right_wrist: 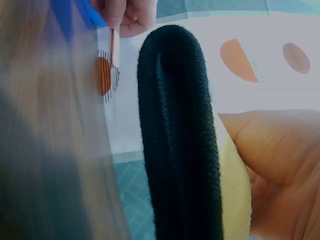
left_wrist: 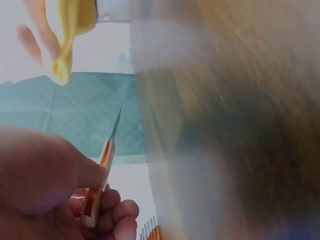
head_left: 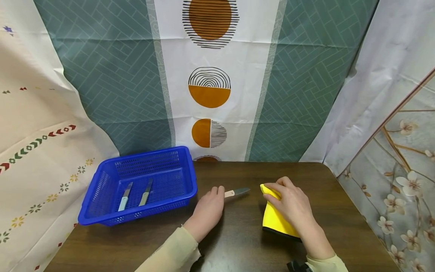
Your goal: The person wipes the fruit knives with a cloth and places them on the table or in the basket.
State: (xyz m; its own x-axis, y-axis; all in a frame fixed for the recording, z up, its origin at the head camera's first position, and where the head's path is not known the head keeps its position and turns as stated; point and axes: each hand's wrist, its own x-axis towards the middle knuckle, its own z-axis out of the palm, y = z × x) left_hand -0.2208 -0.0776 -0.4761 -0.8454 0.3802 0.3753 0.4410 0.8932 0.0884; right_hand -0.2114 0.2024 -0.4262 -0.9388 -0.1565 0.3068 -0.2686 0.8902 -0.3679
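My left hand (head_left: 208, 209) pinches a small paring knife (head_left: 234, 192) by its cream handle, the blade pointing right above the table. In the left wrist view, the thumb and curled fingers lie on either side of the handle (left_wrist: 95, 200). My right hand (head_left: 293, 204) grips a folded yellow cloth (head_left: 276, 219) with a dark edge; the cloth hangs down from the fingers, a little to the right of the knife tip. That dark folded edge (right_wrist: 175, 135) fills the middle of the right wrist view.
A blue plastic basket (head_left: 102, 221) stands at the left of the brown table (head_left: 244, 245). Inside it lie two knives, one with a pale blue handle (head_left: 123, 203) and one with a greenish handle (head_left: 144, 198). A patterned curtain (head_left: 210, 56) hangs behind the table.
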